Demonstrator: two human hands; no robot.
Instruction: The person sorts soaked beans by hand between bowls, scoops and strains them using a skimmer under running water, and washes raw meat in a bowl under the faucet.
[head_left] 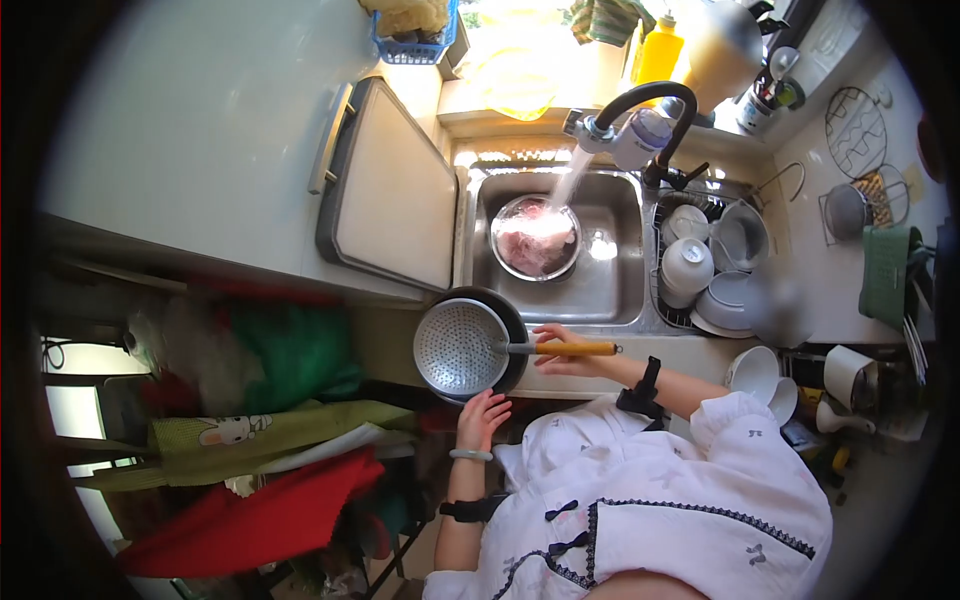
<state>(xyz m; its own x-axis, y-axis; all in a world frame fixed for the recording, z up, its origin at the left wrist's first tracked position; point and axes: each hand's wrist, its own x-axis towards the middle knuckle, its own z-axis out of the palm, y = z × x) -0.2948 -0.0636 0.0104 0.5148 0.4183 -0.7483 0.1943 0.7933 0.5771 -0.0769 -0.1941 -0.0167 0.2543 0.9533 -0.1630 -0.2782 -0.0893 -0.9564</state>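
A perforated metal strainer (pixel 461 347) with a yellow-brown handle (pixel 580 349) lies across a dark pot (pixel 516 318) at the front left of the sink. My right hand (pixel 560 352) is at the pot's right side, under the strainer's handle; that handle hides part of its fingers, which appear to grip the pot. My left hand (pixel 483 420) is at the pot's near edge, fingers stretched out with their tips against or very near the rim. Water from the faucet (pixel 590 130) runs into a bowl of pinkish raw meat (pixel 535 237) in the sink (pixel 615 285).
A dish rack (pixel 660 285) with stacked white bowls (pixel 687 266) stands right of the sink. To the left, a cutting board (pixel 390 190) leans by the white cabinet (pixel 200 130). A yellow bottle (pixel 657 50) is behind. Red cloth (pixel 260 515) and green cloth (pixel 280 435) hang at lower left.
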